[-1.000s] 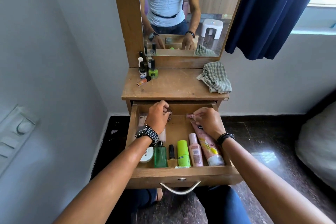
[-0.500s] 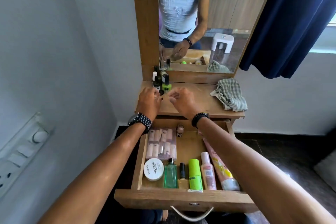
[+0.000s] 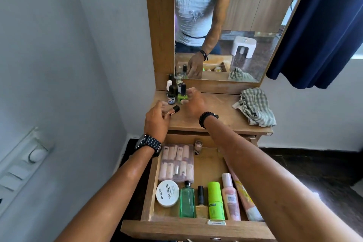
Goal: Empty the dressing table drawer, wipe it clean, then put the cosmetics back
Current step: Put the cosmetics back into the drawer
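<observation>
The wooden drawer (image 3: 196,229) is pulled out, with cosmetics in it: a clear case of pink nail tips (image 3: 176,163), a white nail polish jar (image 3: 168,193), a green glass bottle (image 3: 187,203), a bright green tube (image 3: 215,200), a pink bottle (image 3: 231,197) and a small bottle (image 3: 198,146) at the back. Both hands are up on the tabletop (image 3: 222,118). My left hand (image 3: 157,119) curls round the near end of a copper tube with a black cap (image 3: 172,110). My right hand (image 3: 194,104) is curled beside a green nail polish bottle (image 3: 181,97) and seems to pinch a small pink item.
Several small bottles (image 3: 170,94) stand at the tabletop's back left by the mirror (image 3: 225,25). A checked cloth (image 3: 255,107) lies crumpled at the right end. A wall is close on the left, and a dark blue curtain (image 3: 324,25) hangs at the right.
Both hands left the back of the drawer and rose to the tabletop's left end. The nail tip case and small bottle, hidden by my hands before, now show.
</observation>
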`<state>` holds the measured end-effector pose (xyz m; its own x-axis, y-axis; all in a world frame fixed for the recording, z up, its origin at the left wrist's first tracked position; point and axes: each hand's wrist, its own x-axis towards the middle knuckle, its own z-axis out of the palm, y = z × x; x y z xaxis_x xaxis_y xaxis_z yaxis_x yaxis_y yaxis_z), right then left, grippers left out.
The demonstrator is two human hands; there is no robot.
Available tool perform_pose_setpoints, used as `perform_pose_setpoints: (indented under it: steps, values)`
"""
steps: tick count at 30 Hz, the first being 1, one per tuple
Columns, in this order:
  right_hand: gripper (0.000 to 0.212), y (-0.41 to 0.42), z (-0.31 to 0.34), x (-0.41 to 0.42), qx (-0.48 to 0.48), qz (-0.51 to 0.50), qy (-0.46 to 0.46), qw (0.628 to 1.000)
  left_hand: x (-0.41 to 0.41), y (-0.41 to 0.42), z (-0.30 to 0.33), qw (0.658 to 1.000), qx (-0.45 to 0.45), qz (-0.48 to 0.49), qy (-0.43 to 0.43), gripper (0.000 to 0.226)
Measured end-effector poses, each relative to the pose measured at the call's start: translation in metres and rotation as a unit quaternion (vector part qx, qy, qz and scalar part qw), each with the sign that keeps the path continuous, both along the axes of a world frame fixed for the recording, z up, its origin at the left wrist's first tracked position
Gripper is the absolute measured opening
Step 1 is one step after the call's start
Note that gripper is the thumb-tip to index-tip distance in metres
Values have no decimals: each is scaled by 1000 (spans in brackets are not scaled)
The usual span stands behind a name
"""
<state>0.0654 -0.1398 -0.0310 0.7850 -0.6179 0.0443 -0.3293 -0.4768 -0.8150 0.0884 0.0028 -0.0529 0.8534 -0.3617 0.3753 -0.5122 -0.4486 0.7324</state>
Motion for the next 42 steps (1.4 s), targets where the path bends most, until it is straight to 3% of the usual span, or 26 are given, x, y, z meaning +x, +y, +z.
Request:
perform_pose_setpoints:
  steps: [5,8,13,18,31,37,42]
  values:
    - [30,-1,0,-8,-25,-25,7,999,-19,11,3,999,-41,3,7,21]
    - [30,-2,4,-27,16,-32,-17,999,-35,12,1,999,-50,-12,9,22]
    - [25,-2,12,-84,24,-54,-75,995,-63,5,-13,996,-64,-49,34,22]
    - [24,4,-9,-145,52,-86,-73,992,-80,5,-16,996,-72,-37,45,20]
    - [22,24,-72,-168,-11,-100,102,990,-100,24,-32,990,-61,-18,123,20]
    - [22,16,-76,-150,-78,-52,140,986,-100,22,-36,991,-62,-15,120,18]
    - [26,17,-85,-135,-68,-76,139,985,-100,22,-39,994,-47,-23,95,22]
